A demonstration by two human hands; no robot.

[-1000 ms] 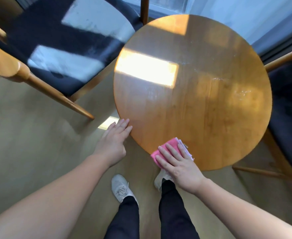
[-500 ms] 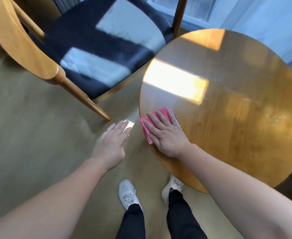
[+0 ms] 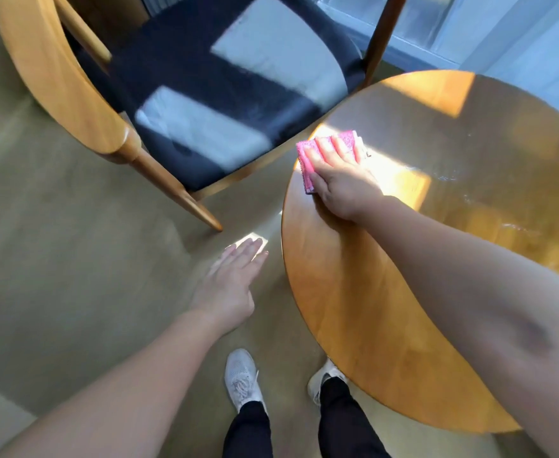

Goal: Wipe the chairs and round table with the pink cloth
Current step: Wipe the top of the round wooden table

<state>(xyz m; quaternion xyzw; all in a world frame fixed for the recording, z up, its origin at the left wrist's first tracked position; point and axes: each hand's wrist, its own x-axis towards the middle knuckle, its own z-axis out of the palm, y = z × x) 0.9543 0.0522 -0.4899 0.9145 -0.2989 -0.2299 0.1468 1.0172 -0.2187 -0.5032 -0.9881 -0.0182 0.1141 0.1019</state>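
The round wooden table [image 3: 370, 325] fills the right side, lit by a sun patch. My right hand [image 3: 341, 180] lies flat on the folded pink cloth [image 3: 306, 163] and presses it on the table near the left rim, fingers straight. The cloth shows past my fingertips and along my thumb side. My left hand [image 3: 232, 279] hovers flat over the floor left of the table, fingers straight, touching nothing. A wooden chair [image 3: 73, 104] with a dark blue seat cushion [image 3: 205, 94] stands at the upper left, close to the table.
Beige floor [image 3: 57, 259] spreads on the left and below. My two feet in white shoes [image 3: 242, 381] stand by the table's near rim. A window and light curtain [image 3: 502, 38] lie beyond the table. The chair's front leg [image 3: 185, 200] slants toward the table.
My right hand slid the pink cloth from the near rim clockwise along the left rim, into the sun patch. My left hand came off the table's rim and stays flat in the air.
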